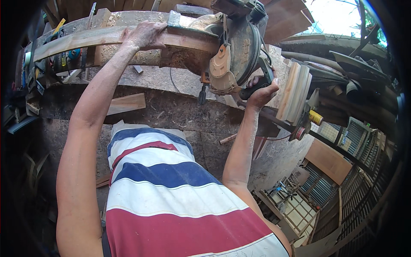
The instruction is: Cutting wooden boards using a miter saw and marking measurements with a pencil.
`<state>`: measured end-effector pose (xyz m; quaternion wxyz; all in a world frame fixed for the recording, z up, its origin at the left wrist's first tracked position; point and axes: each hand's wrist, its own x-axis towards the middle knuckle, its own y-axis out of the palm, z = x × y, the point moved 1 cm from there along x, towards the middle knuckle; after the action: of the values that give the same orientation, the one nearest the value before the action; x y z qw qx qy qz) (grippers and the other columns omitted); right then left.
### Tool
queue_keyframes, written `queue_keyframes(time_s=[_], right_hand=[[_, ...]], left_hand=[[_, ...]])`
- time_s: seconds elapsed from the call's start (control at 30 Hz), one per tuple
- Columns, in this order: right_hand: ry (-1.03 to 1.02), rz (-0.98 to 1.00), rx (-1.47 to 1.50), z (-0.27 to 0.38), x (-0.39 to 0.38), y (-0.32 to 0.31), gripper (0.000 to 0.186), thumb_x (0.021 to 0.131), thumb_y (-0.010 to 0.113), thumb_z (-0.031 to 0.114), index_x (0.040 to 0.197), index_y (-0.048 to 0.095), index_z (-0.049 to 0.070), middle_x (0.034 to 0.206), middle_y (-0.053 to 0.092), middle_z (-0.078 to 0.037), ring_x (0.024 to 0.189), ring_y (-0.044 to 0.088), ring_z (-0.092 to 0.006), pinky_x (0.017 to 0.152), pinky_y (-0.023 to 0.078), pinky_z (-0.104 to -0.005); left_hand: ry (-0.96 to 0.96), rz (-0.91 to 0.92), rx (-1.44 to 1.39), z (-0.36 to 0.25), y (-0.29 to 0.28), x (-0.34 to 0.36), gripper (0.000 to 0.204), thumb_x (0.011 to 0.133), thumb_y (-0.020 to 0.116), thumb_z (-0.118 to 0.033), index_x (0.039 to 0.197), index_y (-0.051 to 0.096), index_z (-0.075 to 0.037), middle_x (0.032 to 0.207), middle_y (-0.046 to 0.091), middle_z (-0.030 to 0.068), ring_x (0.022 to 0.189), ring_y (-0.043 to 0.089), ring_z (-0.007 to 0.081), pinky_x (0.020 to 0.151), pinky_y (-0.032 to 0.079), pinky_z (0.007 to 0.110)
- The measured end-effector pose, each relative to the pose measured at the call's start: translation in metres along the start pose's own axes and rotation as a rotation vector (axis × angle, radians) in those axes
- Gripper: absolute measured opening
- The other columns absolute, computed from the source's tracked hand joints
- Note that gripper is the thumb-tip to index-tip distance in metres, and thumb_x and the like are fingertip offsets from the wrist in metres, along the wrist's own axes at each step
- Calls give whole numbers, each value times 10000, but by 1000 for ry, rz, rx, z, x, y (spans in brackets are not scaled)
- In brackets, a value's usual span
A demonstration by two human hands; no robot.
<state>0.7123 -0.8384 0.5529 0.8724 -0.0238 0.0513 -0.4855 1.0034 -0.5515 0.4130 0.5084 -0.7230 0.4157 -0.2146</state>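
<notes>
A long wooden board (90, 38) lies across the bench at the top, its right end running to the miter saw (244, 53). My left hand (143, 36) is clamped over the board, fingers across its top and thumb on the near side, beside the metal fence (174, 19). On the saw's right, my right hand (263, 92) wraps round the black handle (269, 70). The orange, dust-covered blade guard (222, 64) sits between my hands, close to the board. The blade's cutting edge is hidden, so I cannot tell whether it touches the wood.
Sawdust covers the workbench (150, 75). A wood offcut (128, 103) lies below its front edge, and stacked wooden strips (294, 92) stand right of the saw. A yellow can (316, 118) is near them. Hand tools crowd the left end; metal grilles (355, 135) stand at lower right.
</notes>
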Motion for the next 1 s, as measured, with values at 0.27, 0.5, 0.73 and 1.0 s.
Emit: queue_keyframes(time_s=[0.27, 0.5, 0.73, 1.0], right_hand=[[-14, -37, 75, -53, -15, -13, 631, 1102, 268, 491, 1369, 581, 14, 740, 589, -96, 623, 565, -204, 601, 498, -326], [103, -59, -17, -18, 0, -15, 587, 1123, 341, 602, 1019, 608, 90, 742, 636, -27, 608, 591, -160, 586, 496, -318], [-200, 170, -559, 149, 120, 41, 875, 1052, 432, 767, 1237, 694, -47, 927, 766, -248, 840, 779, -307, 776, 604, -440], [-170, 67, -647, 149, 126, 44, 901, 1069, 385, 717, 1394, 589, -98, 1389, 637, -370, 1354, 602, -491, 1160, 460, -555]], left_hand=[[-11, -29, -1, 0, 1, 1, 755, 732, 930, -409, 1316, 627, -40, 1167, 747, 224, 1141, 703, 446, 969, 566, 537], [110, -78, -26, 3, -1, 6, 785, 718, 921, -502, 1300, 646, -53, 1117, 751, 230, 1084, 712, 456, 923, 569, 536], [63, -30, 25, -11, -5, 6, 793, 721, 910, -569, 1260, 646, -50, 1067, 744, 246, 1049, 711, 471, 893, 552, 549], [21, 69, 149, -22, -2, 9, 797, 738, 914, -533, 1305, 628, -52, 1169, 740, 231, 1148, 689, 442, 958, 532, 539]])
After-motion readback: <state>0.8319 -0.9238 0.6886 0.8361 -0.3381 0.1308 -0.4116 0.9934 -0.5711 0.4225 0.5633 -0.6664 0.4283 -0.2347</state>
